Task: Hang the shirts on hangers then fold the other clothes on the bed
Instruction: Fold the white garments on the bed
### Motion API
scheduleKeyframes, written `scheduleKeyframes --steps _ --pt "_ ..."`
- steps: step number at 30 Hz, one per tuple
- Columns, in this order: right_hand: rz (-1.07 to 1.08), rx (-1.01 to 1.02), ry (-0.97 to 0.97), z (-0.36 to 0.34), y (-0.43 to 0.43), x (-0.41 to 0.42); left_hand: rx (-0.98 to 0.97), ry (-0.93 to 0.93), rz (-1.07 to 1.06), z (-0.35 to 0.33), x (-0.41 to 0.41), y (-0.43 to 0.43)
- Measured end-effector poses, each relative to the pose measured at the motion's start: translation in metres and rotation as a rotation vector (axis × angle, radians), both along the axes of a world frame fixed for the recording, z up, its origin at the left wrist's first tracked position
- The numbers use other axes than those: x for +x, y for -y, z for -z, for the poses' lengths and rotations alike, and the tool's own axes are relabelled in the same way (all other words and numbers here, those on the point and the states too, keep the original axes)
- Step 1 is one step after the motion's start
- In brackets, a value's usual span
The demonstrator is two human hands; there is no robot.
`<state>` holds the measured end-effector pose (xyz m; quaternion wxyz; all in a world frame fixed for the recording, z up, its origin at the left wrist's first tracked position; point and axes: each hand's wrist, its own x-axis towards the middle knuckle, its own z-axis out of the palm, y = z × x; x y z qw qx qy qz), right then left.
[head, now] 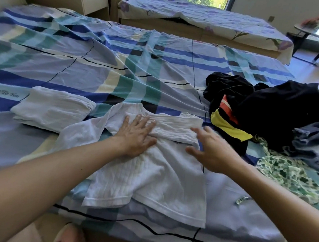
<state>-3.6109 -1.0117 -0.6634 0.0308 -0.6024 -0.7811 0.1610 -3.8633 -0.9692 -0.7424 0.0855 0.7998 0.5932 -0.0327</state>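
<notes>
Left hand flat on white shirt (half-folded) — right hand hovering

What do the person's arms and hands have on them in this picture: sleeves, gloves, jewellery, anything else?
Nothing is worn that shows. The left hand and right hand are bare, with no gloves, rings, watch or bracelet. No sleeve comes into view on either arm up to the frame's edge.

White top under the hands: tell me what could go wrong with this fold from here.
1. The white top has its hem near the front edge of the bed; a tug might drag it off.
2. Its sleeve sprawls toward the folded white garment, so the fold may come out lopsided.
3. The right hand is close to the dark pile and could catch it.
</notes>
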Motion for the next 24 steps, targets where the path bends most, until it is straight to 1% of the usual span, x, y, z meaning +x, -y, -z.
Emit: scheduleKeyframes --steps 1,2,4,5,7,9,11,14,16,18,19,20,22,23,24 --pt "-0.073 0.009 -0.027 0.003 -0.005 -0.011 -0.022 -0.02 0.0 -0.005 -0.002 0.001" --pt "-0.137 -0.015 0.006 0.008 -0.008 -0.021 -0.043 -0.04 -0.02 -0.011 -0.006 0.002" --pt "-0.225 -0.129 0.151 0.021 -0.013 -0.037 -0.044 -0.09 -0.101 -0.029 -0.014 0.005" --pt "-0.239 -0.174 0.198 0.026 -0.015 -0.043 -0.005 -0.138 -0.148 -0.039 -0.019 0.007" --pt "-0.227 -0.158 0.199 0.028 -0.018 -0.052 0.085 -0.238 -0.245 -0.06 -0.028 0.013" --pt "-0.197 -0.078 0.127 0.026 -0.021 -0.06 0.076 -0.306 -0.36 -0.077 -0.04 0.019" --pt "-0.194 -0.001 0.054 0.023 -0.024 -0.069 -0.013 -0.402 -0.414 -0.088 -0.052 0.026" --pt "-0.221 0.034 -0.044 0.022 -0.024 -0.083 -0.18 -0.536 -0.385 -0.093 -0.064 0.036" --pt "-0.233 0.019 -0.085 0.022 -0.021 -0.091 -0.304 -0.529 -0.383 -0.089 -0.067 0.041" --pt "-0.24 0.01 -0.138 0.021 -0.017 -0.099 -0.413 -0.477 -0.395 -0.084 -0.073 0.039" --pt "-0.242 0.012 -0.171 0.02 -0.013 -0.103 -0.46 -0.416 -0.4 -0.083 -0.077 0.036" --pt "-0.245 0.022 -0.211 0.018 -0.011 -0.106 -0.502 -0.319 -0.415 -0.083 -0.081 0.032" --pt "-0.249 0.006 -0.343 0.015 -0.008 -0.113 -0.558 -0.024 -0.486 -0.093 -0.085 0.025" --pt "-0.245 -0.072 -0.444 0.013 -0.005 -0.117 -0.566 0.147 -0.535 -0.1 -0.084 0.021" --pt "-0.241 -0.196 -0.56 0.01 -0.002 -0.121 -0.573 0.333 -0.58 -0.108 -0.081 0.019"
